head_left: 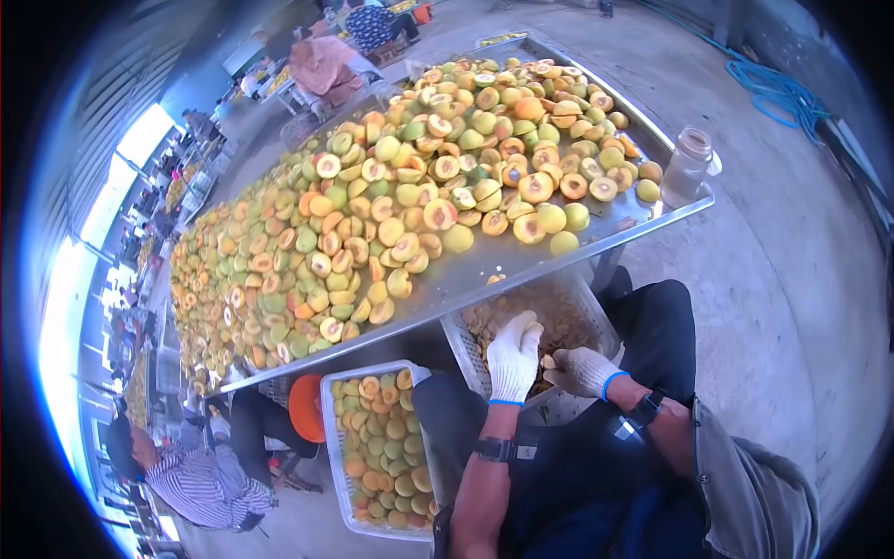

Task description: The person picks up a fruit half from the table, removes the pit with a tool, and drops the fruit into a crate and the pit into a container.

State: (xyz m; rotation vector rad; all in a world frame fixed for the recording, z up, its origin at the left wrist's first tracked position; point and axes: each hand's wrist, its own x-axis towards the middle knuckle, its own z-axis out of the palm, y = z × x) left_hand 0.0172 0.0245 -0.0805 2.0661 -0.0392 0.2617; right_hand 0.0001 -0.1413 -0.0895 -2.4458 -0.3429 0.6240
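My left hand [515,356], in a white knit glove with a blue cuff, hangs over a white plastic crate [475,366] between my knees. Its fingers are bent and pressed together, and what they hold, if anything, is hidden. Just to its right is my right hand [583,373], in a soiled glove of the same kind, with fingers closed near a small tan piece too blurred to name. Inside the crate lie many brown bits [559,312], seemingly peach pits. Above it slopes a metal table [447,296] heaped with halved peaches [400,210], cut faces and skins showing.
A second white crate [328,447] of peach halves stands left of my leg, beside an orange bucket [306,408]. A clear jar [689,166] is at the table's right corner. A person in striped clothing [209,484] sits at left; others work farther back. A blue hose [773,93] lies coiled.
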